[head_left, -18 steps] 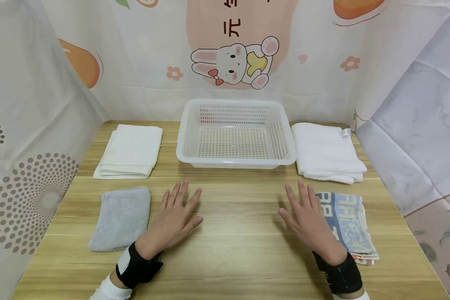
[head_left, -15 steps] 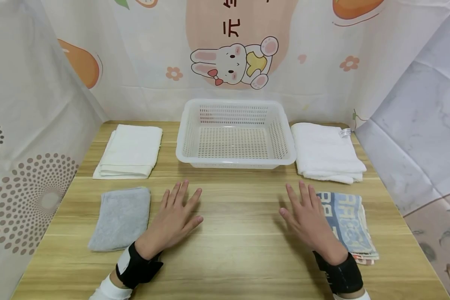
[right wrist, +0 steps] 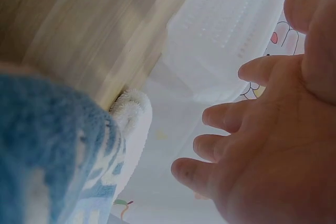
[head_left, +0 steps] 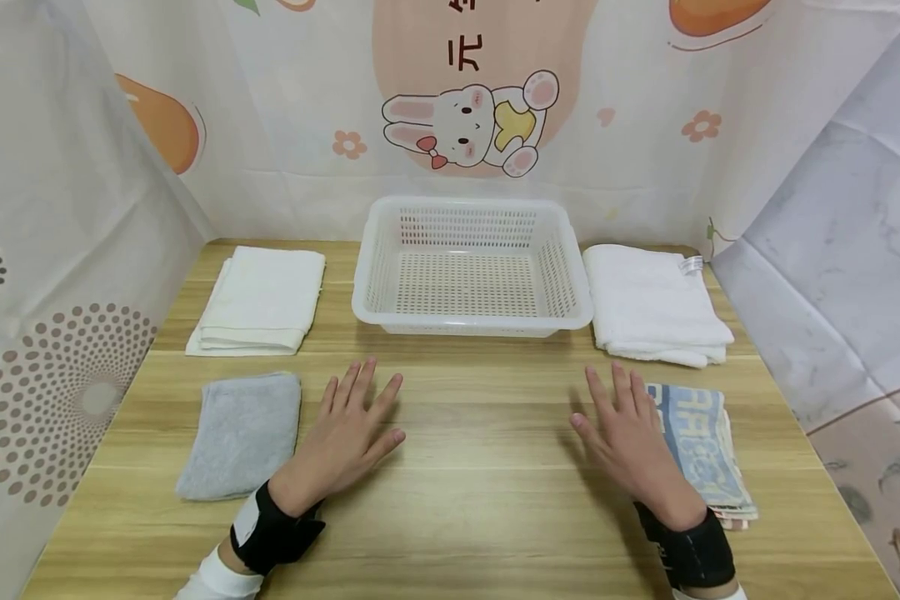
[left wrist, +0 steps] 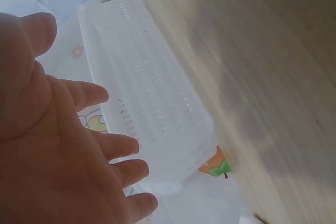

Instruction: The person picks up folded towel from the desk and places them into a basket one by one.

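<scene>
My left hand point(head_left: 345, 442) hovers over the wooden table with its fingers spread and straight, holding nothing. Just left of it lies a folded grey towel point(head_left: 243, 437). My right hand point(head_left: 633, 442) is likewise spread and holds nothing, close beside a folded blue patterned towel point(head_left: 701, 442) that it partly covers in the head view. In the right wrist view that blue towel point(right wrist: 58, 150) looms large at the left. Beyond both hands stands a white perforated plastic basket point(head_left: 472, 321) with nothing inside; the left wrist view shows the basket point(left wrist: 147, 93) past the fingertips.
A folded white cloth point(head_left: 262, 292) lies left of the basket, and a thicker folded white towel point(head_left: 652, 304) lies right of it. Behind the wooden table point(head_left: 465, 500) hangs a printed curtain point(head_left: 292, 117).
My right hand has shifted slightly to the right, nearer the blue towel and covering more of it. The left hand has stayed almost still.
</scene>
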`<action>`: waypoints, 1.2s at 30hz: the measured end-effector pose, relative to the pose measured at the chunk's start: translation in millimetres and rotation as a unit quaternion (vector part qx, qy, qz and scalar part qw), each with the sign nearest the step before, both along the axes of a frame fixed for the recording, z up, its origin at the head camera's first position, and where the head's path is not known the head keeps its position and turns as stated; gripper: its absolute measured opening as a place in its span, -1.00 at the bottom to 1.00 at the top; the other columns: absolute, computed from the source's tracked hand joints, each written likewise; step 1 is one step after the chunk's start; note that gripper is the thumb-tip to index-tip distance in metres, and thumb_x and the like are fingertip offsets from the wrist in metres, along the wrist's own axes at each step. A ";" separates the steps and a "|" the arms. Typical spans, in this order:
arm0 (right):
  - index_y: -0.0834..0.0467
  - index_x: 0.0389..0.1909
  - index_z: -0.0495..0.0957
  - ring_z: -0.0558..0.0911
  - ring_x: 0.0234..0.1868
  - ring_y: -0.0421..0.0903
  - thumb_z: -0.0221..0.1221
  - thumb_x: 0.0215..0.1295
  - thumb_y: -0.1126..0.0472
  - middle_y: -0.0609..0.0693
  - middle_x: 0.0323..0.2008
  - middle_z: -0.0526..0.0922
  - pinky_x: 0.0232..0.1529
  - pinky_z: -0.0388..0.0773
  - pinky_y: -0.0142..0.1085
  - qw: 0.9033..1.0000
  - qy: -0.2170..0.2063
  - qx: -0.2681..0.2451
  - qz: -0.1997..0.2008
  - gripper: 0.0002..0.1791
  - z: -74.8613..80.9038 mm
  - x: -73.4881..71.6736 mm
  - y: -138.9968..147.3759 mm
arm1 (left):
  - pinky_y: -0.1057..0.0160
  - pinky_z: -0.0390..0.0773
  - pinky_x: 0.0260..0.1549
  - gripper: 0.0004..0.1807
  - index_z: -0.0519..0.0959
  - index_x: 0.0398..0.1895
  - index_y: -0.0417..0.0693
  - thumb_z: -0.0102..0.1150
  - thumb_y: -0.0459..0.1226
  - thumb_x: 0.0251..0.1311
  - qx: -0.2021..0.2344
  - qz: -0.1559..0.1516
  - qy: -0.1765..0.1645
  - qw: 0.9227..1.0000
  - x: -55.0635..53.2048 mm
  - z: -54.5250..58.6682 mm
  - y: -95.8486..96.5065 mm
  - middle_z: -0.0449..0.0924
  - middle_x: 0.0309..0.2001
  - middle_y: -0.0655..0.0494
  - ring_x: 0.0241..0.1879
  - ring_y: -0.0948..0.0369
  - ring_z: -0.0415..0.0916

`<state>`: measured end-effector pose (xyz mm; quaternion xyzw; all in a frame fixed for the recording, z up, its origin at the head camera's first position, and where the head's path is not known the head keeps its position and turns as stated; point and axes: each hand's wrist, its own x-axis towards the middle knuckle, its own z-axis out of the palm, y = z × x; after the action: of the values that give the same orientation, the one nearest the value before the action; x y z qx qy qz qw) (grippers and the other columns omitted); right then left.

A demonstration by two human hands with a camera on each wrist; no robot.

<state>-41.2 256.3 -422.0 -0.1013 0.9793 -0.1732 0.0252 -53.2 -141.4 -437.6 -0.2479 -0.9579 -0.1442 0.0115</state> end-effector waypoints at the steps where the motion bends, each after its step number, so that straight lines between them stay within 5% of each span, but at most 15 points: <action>1: 0.20 0.58 -0.08 -0.31 0.51 0.42 -0.03 0.54 -0.08 0.43 0.52 -0.27 0.35 -0.18 0.40 1.000 -0.002 -0.002 -0.002 -0.21 0.0 0.1 0.6 | -0.32 -0.06 0.37 -0.23 0.16 0.55 0.02 0.03 0.12 0.39 -0.001 0.000 0.001 1.000 -0.1 -0.3 0.1 -0.12 0.55 -0.31 0.52 -0.24 -0.14; 36: 0.18 0.59 -0.15 -0.29 0.47 0.52 -0.11 0.57 -0.13 0.49 0.50 -0.25 0.34 -0.25 0.42 0.999 -0.013 -0.020 -0.039 -0.21 -2.4 2.4 22.5 | -0.30 -0.07 0.39 -0.22 0.13 0.56 0.02 0.03 0.13 0.39 -0.009 0.000 -0.020 1.000 0.9 -3.2 1.8 -0.15 0.55 -0.31 0.53 -0.22 -0.16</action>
<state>-38.7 278.8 -424.4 -0.0607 0.9786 -0.1945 0.0291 -52.4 -139.6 -440.7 -0.2451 -0.9592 -0.1403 -0.0102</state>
